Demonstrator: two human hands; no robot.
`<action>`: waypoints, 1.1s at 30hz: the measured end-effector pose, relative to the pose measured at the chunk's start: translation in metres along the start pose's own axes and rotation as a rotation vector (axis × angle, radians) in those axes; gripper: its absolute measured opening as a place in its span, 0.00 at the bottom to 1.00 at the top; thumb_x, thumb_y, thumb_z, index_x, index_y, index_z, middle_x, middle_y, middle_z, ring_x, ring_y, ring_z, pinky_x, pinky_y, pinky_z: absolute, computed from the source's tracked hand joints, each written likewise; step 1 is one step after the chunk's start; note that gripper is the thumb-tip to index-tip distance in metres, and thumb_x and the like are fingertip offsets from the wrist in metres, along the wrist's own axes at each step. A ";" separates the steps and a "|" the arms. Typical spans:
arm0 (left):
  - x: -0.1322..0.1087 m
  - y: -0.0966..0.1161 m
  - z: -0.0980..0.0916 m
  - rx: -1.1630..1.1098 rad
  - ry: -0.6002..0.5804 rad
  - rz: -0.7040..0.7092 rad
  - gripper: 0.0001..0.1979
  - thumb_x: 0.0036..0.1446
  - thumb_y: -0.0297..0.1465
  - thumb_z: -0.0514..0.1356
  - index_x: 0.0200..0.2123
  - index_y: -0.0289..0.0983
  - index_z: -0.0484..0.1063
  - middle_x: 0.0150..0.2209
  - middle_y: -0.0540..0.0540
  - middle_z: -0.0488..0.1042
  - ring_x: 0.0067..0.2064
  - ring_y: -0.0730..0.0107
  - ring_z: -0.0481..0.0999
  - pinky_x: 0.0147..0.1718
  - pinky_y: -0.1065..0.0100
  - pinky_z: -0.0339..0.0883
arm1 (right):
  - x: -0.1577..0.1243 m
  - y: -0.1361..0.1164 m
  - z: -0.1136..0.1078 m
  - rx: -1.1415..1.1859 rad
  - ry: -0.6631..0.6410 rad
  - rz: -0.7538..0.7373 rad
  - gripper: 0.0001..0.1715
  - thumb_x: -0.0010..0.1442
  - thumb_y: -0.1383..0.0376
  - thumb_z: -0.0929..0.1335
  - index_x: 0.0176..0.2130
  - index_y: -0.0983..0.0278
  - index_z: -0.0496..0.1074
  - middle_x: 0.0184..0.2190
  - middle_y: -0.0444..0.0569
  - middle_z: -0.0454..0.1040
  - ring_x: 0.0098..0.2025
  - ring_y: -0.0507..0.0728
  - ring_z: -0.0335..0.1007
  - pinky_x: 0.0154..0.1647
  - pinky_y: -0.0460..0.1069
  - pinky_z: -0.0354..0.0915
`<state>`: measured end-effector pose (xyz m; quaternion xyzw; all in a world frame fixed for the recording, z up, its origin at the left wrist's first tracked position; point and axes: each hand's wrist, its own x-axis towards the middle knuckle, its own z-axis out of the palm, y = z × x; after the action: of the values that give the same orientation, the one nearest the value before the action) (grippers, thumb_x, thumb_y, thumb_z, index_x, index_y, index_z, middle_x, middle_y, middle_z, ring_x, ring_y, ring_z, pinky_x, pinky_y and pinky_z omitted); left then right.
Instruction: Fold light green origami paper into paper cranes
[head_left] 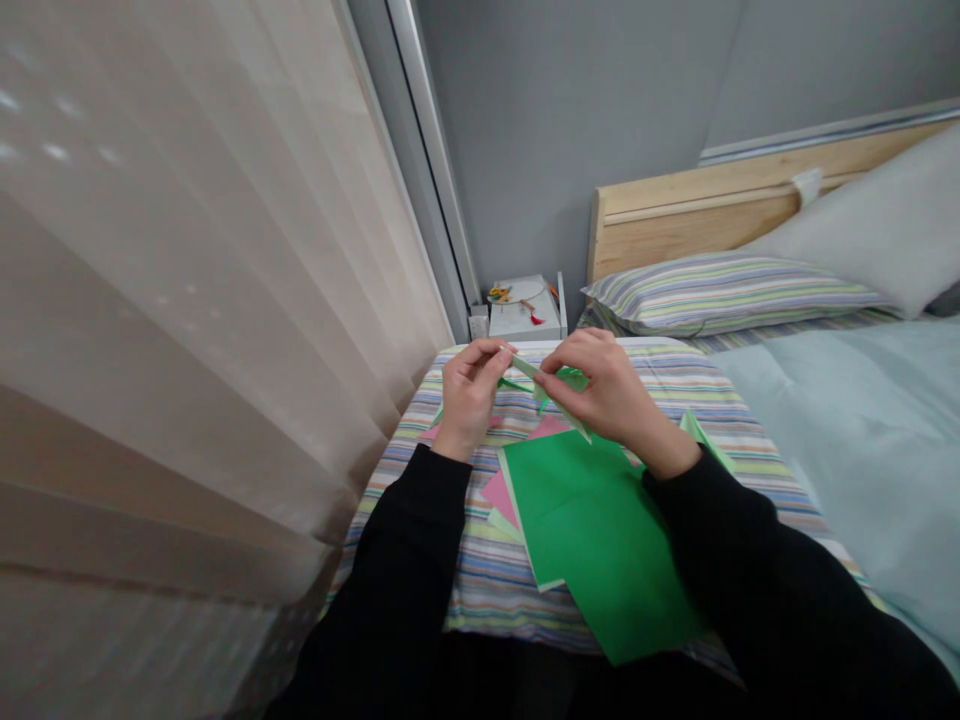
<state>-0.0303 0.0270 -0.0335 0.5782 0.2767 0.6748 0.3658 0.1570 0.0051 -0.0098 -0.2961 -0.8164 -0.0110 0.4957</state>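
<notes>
"So, what lay nearest us?"
"Green sheets overlapped on the striped cloth, pink paper jutting out beside them"
"And our hands?"
"Beyond those sheets, our left hand and right hand pinched a folded pale-green strip between them, above the cloth"
"Farther off?"
"We saw a white nightstand by the grey wall"

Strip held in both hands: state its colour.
The strip is pale green, best in the head view.
</notes>
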 end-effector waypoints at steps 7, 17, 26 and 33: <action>0.000 0.007 0.004 -0.121 0.016 -0.005 0.10 0.56 0.40 0.70 0.32 0.40 0.80 0.32 0.49 0.76 0.36 0.73 0.74 0.41 0.69 0.70 | -0.001 0.000 0.000 -0.007 -0.027 0.020 0.08 0.61 0.67 0.72 0.29 0.62 0.72 0.28 0.45 0.78 0.35 0.57 0.72 0.49 0.56 0.59; -0.001 0.005 -0.001 -0.015 -0.126 -0.113 0.11 0.51 0.38 0.73 0.34 0.39 0.78 0.24 0.54 0.70 0.24 0.78 0.65 0.25 0.72 0.60 | -0.001 -0.002 -0.002 0.040 -0.033 0.097 0.08 0.63 0.65 0.71 0.31 0.61 0.73 0.31 0.46 0.79 0.37 0.57 0.72 0.46 0.55 0.60; -0.001 0.005 0.000 -0.033 -0.141 -0.101 0.12 0.51 0.37 0.73 0.31 0.37 0.77 0.25 0.52 0.72 0.26 0.77 0.70 0.29 0.72 0.66 | 0.000 -0.001 -0.001 0.074 -0.017 0.094 0.08 0.63 0.65 0.72 0.31 0.61 0.75 0.30 0.46 0.80 0.35 0.56 0.72 0.43 0.53 0.61; -0.002 0.003 0.000 -0.041 -0.191 -0.100 0.10 0.53 0.36 0.72 0.33 0.37 0.78 0.27 0.52 0.73 0.28 0.76 0.72 0.32 0.72 0.69 | 0.000 -0.002 0.000 0.084 -0.009 0.100 0.07 0.63 0.65 0.71 0.31 0.61 0.75 0.30 0.46 0.80 0.35 0.57 0.73 0.42 0.53 0.61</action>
<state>-0.0304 0.0230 -0.0321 0.6178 0.2552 0.6031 0.4353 0.1555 0.0032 -0.0092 -0.3155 -0.8024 0.0495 0.5041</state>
